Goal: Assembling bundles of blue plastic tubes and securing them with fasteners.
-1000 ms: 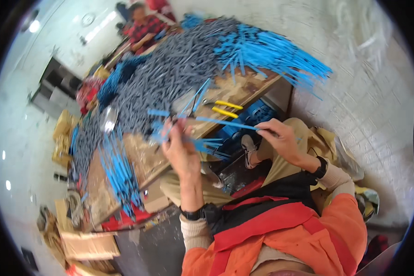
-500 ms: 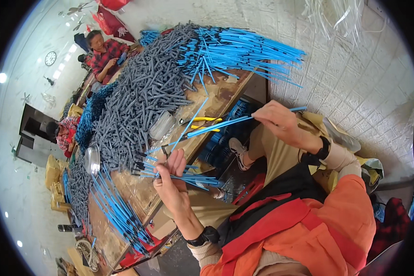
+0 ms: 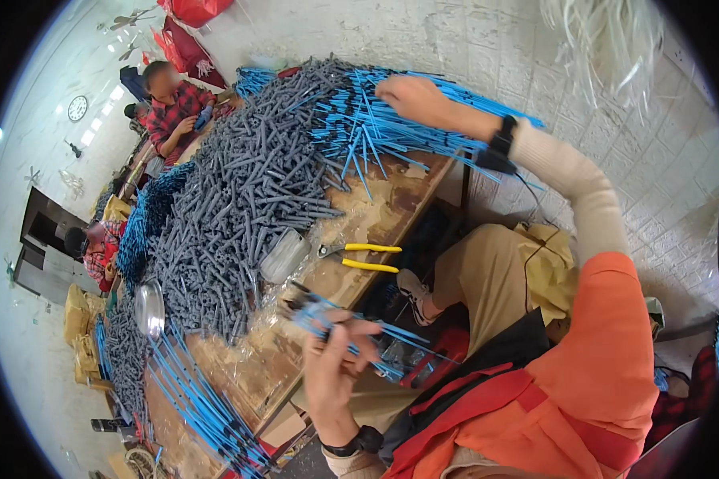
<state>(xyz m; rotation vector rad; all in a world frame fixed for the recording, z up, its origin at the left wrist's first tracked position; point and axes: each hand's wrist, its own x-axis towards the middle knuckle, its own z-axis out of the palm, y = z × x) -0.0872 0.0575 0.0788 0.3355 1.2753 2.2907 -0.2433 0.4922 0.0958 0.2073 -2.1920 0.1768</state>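
My left hand (image 3: 339,363) is closed round a small bunch of thin blue rods (image 3: 403,331) above the table's near edge. Their dark ends point to the far left and are blurred. Stretched far forward, my right hand (image 3: 419,100) lies over a big heap of blue rods with black ends (image 3: 447,137). Its fingers curl downward; whether a rod is between them is hidden. Nearest to the left hand on the table are cutting pliers with yellow handles (image 3: 371,247) and a clear plastic box (image 3: 286,257).
A large mound of grey ribbed pieces (image 3: 240,176) covers the middle of the wooden table (image 3: 391,211). A round metal dish (image 3: 149,307) and more blue rods (image 3: 204,399) lie to the left. Two people (image 3: 172,112) in checked clothes sit along the far left side.
My right hand has moved forward from near my knee to the heap of blue rods. The rods it held apart are no longer visible there. My left hand has shifted slightly right with its bunch.
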